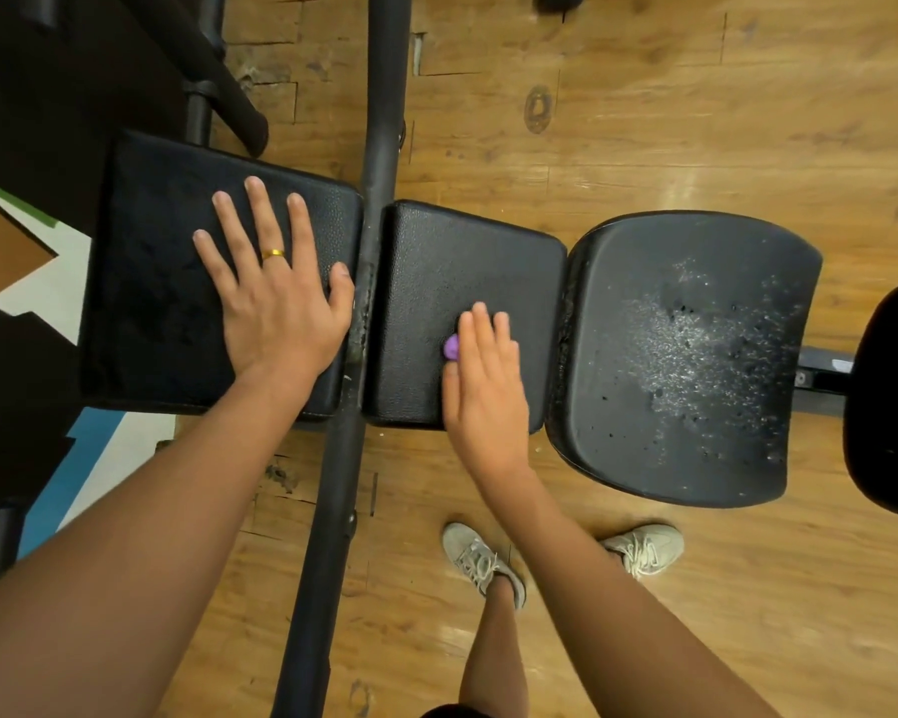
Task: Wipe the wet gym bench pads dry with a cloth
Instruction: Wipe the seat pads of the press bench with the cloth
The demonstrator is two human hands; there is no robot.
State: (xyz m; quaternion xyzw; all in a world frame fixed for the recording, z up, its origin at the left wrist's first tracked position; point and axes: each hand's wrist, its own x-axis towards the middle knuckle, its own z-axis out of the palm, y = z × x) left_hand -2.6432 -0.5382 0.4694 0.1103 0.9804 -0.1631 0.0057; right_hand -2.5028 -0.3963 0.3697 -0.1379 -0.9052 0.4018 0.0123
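Observation:
Three black bench pads lie in a row. My left hand (276,282) rests flat with spread fingers on the left pad (151,282). My right hand (486,375) presses flat on the middle pad (436,261), covering a purple cloth (451,347) of which only a small corner shows by the thumb. The right seat pad (695,355) is apart from both hands and carries many water droplets and a wet sheen.
A black steel frame tube (369,251) runs between the left and middle pads and down across the wooden floor (695,121). More black equipment stands at the upper left and far right edge (892,396). My shoes (480,559) stand just in front of the bench.

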